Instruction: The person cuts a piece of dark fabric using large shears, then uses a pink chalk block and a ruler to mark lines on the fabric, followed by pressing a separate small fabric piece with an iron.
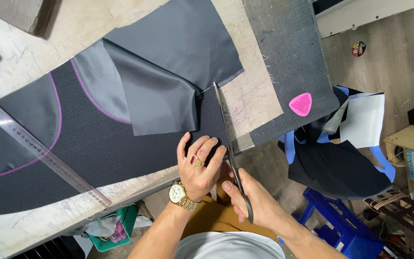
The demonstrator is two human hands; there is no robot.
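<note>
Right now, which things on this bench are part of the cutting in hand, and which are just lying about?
In use:
scissors, held in the right hand
dark fabric, pinned flat by the left hand
grey lining piece, at the blade tips

Lying about:
clear ruler
pink chalk
grey block

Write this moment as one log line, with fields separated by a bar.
left hand: pressing dark grey fabric panel flat | right hand: holding black scissors, blades at fabric edge | nearby: pink triangular chalk, clear ruler

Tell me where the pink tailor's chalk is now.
In the head view, the pink tailor's chalk lies on the grey cloth at the table's right end, right of the scissors.
</note>
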